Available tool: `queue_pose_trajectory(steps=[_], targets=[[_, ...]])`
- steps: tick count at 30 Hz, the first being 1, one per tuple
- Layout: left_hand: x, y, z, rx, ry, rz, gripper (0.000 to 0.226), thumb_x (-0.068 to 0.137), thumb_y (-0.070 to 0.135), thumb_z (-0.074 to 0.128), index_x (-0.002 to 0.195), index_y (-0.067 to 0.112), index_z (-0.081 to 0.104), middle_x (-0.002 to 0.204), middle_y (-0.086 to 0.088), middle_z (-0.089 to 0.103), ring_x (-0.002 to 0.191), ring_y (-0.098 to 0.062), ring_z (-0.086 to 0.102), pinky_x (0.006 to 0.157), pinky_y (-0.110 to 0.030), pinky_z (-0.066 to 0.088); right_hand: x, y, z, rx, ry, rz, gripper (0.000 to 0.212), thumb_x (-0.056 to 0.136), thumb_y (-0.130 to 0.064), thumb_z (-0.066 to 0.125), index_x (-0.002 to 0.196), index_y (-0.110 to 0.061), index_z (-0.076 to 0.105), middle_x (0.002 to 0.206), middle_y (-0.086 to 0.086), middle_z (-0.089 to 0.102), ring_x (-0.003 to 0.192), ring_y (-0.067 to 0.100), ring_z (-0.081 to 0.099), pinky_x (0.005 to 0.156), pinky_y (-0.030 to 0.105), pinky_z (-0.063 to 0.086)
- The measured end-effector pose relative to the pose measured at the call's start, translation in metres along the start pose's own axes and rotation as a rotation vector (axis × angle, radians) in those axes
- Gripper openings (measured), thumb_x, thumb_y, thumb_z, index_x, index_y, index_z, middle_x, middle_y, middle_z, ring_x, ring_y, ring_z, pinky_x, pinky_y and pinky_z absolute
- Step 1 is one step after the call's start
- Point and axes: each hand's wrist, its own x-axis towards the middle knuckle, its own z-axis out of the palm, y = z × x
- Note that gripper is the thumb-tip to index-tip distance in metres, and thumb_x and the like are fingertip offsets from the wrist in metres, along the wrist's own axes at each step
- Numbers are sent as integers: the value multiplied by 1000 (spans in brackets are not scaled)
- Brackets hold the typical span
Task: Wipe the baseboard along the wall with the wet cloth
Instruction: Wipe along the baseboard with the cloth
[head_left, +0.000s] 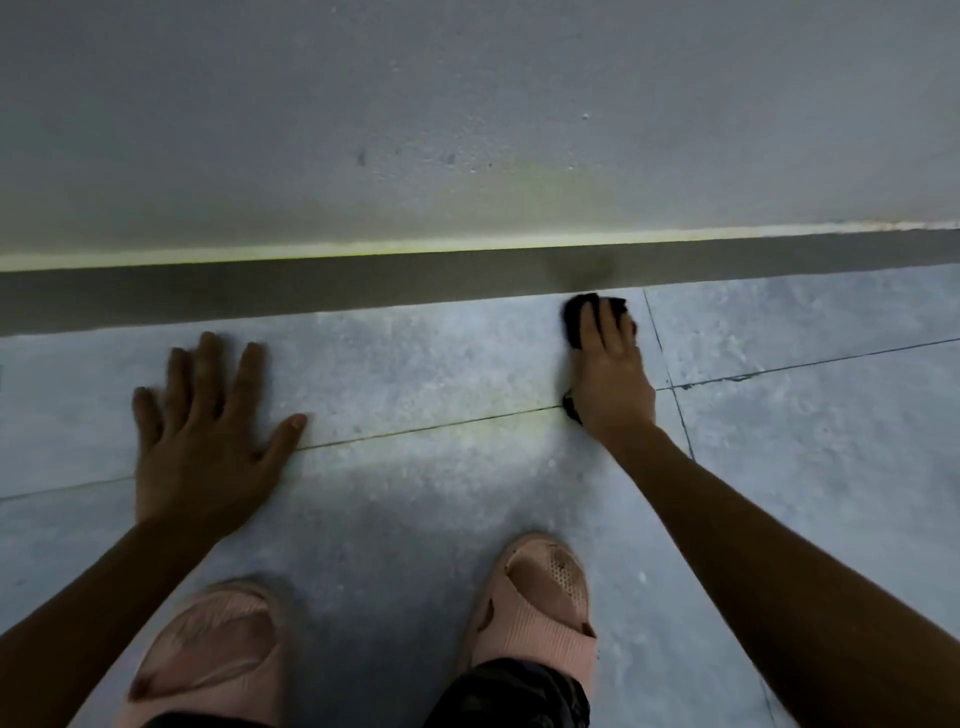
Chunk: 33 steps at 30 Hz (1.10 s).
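Black cloth (576, 317) sits on the floor (415, 364) right at the foot of the baseboard (311, 291), its top edge touching or just short of the dark strip; cannot tell which. Only parts of it show: a bunched patch ahead of the fingertips and a small corner poking out by the wrist. Rest is hidden under the palm.

Right hand (610, 374) lies on top of the cloth, fingers extended toward the baseboard and curled slightly over the fabric, pressing it down rather than clenching it. Right forearm runs in from the lower right.

Left hand (208, 436) is well apart from the cloth, off to the left, palm flat on the floor tiles, fingers spread, holding nothing. It's near the baseboard but not touching it.

Baseboard is a dark grey band running across the frame, with a lighter strip along its top edge where it meets the pale wall (467, 130). There's a darker smudge on the band just above the cloth.

Two pink slippers (535, 603) at the bottom, on grey tiles with thin grout lines.
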Motion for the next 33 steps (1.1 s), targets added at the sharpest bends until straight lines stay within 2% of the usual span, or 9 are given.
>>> queue_pose_trajectory(steps=[3,7,11,15,18,23,25,29,33], targets=[[-1,3,2,-6,4,-50,81,82,72,13,150,33,-6,159,-5,-12,145,-29,-12,114,-54,-5,3,4,-1,44,5,121,78,90,-12,53,151,-9,4,159,12,1,146,33,-2,118,45,13],[2,4,4,17,3,-72,81,82,72,13,150,31,-4,160,-7,-9,145,-31,-10,113,-55,-6,-21,-67,21,46,154,-121,58,95,-33,27,148,-8,29,154,16,27,142,39,20,115,50,20],[2,2,4,13,-3,-56,81,81,72,12,149,33,-9,159,-6,-12,145,-30,-13,113,-54,-7,-41,-132,36,74,172,-525,51,93,-28,35,141,-14,43,148,9,41,138,35,32,110,51,29],[1,0,1,-11,-5,-34,82,81,72,11,149,32,-10,159,-6,-15,144,-27,-15,115,-52,-7,-28,-95,31,22,164,-750,59,83,-3,53,140,-18,45,148,6,42,138,30,35,109,46,34],[-6,-14,-6,-21,41,-62,81,83,71,12,150,29,-8,159,-7,-14,145,-27,-14,114,-50,-8,-15,-36,23,-43,217,-650,56,84,-1,45,139,-13,46,146,13,43,136,35,36,109,46,35],[-26,-43,-10,-19,42,-201,80,85,68,12,151,25,0,159,-12,-7,145,-33,-7,113,-56,-3,-7,-22,14,59,216,-165,51,93,-20,32,142,-7,40,149,16,38,138,42,29,111,52,30],[-29,-45,-7,-12,7,-187,80,84,67,9,151,26,-1,159,-11,-8,145,-32,-9,114,-55,-3,-11,-61,19,76,223,-280,51,91,-21,34,139,-8,45,146,15,43,135,42,33,108,52,33],[-26,-44,-6,-16,-12,-193,80,81,69,6,150,30,-6,159,-7,-14,145,-29,-15,114,-53,-7,-44,-130,36,68,194,-781,45,92,-20,45,136,-16,50,144,7,47,136,35,37,107,47,34],[-27,-40,-4,11,23,-208,77,83,67,7,150,30,-5,159,-8,-11,145,-31,-12,113,-55,-5,-48,-94,28,-38,97,-1062,46,91,-16,46,138,-18,49,147,5,44,138,30,34,109,44,28]])
